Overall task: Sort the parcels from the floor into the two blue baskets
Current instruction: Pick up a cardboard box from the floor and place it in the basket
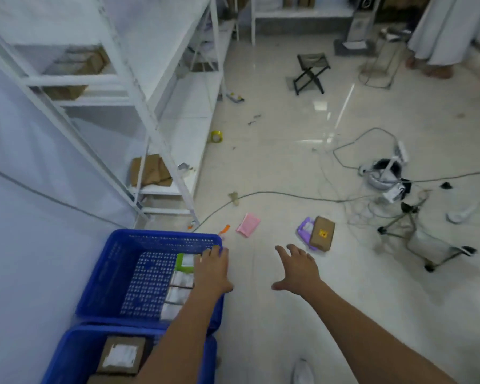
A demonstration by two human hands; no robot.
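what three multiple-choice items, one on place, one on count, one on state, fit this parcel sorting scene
1. Where does the brown cardboard parcel on the floor lie?
A. inside a basket
B. partly on the purple parcel
C. on a shelf

2. How many parcels remain on the floor?
A. three
B. one
C. six

3. How is the right hand?
A. gripping a parcel
B. fist closed
C. open, holding nothing

Answers:
1 B, its edge overlaps the purple one.
2 A, the pink flat parcel, the purple and the brown.
3 C, its fingers are spread above the white tiled floor.
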